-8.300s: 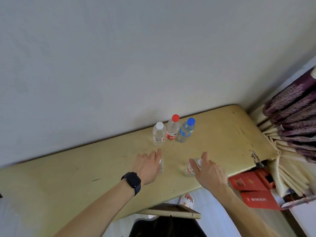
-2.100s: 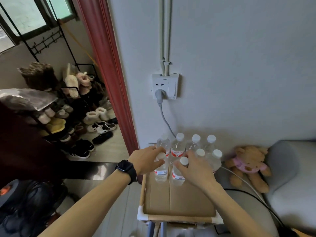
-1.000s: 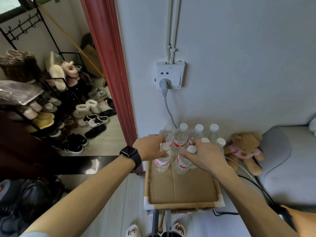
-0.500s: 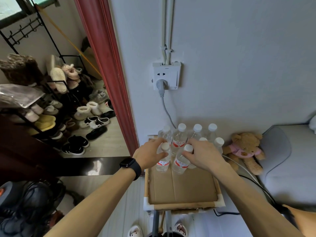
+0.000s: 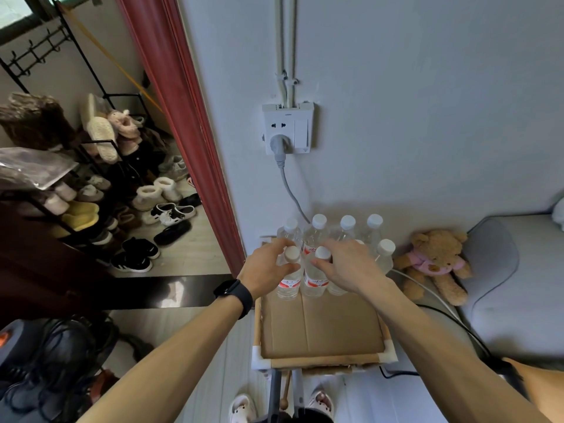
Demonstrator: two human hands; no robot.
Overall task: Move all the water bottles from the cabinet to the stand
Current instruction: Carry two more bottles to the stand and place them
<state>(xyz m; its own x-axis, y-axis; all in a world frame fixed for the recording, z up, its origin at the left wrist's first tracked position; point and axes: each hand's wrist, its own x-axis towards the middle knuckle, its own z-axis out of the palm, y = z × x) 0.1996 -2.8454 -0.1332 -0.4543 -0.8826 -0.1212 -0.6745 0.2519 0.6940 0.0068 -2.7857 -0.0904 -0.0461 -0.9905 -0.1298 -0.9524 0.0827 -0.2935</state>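
Note:
The stand has a cardboard top with a wooden rim and white corners, and it stands against the wall. Several clear white-capped water bottles are grouped at its far end. My left hand, with a black watch on its wrist, is wrapped around the neck of a red-labelled water bottle standing upright in the front row. My right hand holds the red-labelled bottle beside it, thumb against its neck. The cabinet is out of view.
A wall socket with a grey cable hangs above the bottles. A teddy bear and a grey cushion lie to the right. A red door frame and a shoe rack are to the left.
Earlier both hands took bottles from the yellow cabinet top. Since then I have come to the stand, and the two bottles have been set upright in front of the others.

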